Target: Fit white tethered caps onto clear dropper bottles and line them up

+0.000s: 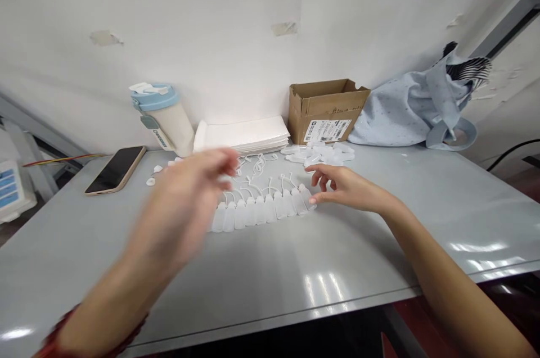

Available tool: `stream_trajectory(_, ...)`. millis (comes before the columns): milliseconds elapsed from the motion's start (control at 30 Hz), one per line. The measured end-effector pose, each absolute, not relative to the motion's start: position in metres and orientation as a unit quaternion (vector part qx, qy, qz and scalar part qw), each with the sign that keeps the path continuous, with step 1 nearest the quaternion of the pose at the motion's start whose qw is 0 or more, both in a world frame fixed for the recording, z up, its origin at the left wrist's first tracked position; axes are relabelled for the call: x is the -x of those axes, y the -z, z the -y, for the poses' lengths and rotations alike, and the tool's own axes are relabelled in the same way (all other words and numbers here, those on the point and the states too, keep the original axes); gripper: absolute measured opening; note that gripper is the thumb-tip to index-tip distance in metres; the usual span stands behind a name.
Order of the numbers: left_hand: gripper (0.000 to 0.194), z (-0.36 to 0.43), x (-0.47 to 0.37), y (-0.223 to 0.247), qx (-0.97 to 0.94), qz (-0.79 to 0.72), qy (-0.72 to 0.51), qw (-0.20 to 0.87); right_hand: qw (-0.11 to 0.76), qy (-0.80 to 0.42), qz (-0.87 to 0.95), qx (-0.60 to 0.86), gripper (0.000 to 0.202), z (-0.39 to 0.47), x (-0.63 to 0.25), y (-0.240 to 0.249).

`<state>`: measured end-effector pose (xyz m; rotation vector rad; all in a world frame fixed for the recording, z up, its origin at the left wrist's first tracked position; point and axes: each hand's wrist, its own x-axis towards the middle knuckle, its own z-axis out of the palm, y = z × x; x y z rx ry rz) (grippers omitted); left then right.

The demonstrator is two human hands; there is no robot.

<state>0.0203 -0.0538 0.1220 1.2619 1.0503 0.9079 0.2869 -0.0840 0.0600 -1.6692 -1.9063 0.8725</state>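
Observation:
A row of frosted plastic tag-like pieces [261,210], each with a thin white cord, lies side by side on the grey table [261,285]. At the row's right end is my right hand [341,186], thumb and fingers apart; its thumb tip is at the last piece, and whether it touches cannot be told. My left hand [181,200] is raised over the row's left end and hides part of it. Motion smears its fingers, so any hold is unclear. Loose white cords [258,164] lie behind the row, beside a pile of similar frosted pieces [320,153].
A phone [116,170] and a cream tumbler with a blue lid [162,116] stand to the left. Along the wall are a stack of white sheets [244,132], an open cardboard box [324,110] and a light blue cloth bag [405,105]. Small white bits [151,181] lie near the phone.

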Motion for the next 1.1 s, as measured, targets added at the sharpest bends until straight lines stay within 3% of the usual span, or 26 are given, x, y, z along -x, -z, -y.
stream_trajectory(167,0.019,0.058,-0.044,-0.092,-0.53,-0.405,-0.27,0.694,0.434,-0.225,0.699,0.523,0.02,0.098,-0.252,-0.064)
stream_trajectory(367,0.02,0.065,-0.048,-0.094,-0.541,-0.335,-0.249,0.73,0.509,-0.246,0.698,0.44,0.014,0.116,-0.224,-0.07)
stream_trajectory(800,0.019,0.074,-0.046,-0.095,-0.598,-0.345,-0.265,0.673,0.527,-0.215,0.696,0.437,0.02,0.122,-0.225,-0.077)
stream_trajectory(1100,0.025,0.08,-0.044,-0.101,-0.748,-0.366,-0.209,0.513,0.447,-0.013,0.772,0.452,0.018,0.118,-0.226,-0.069)
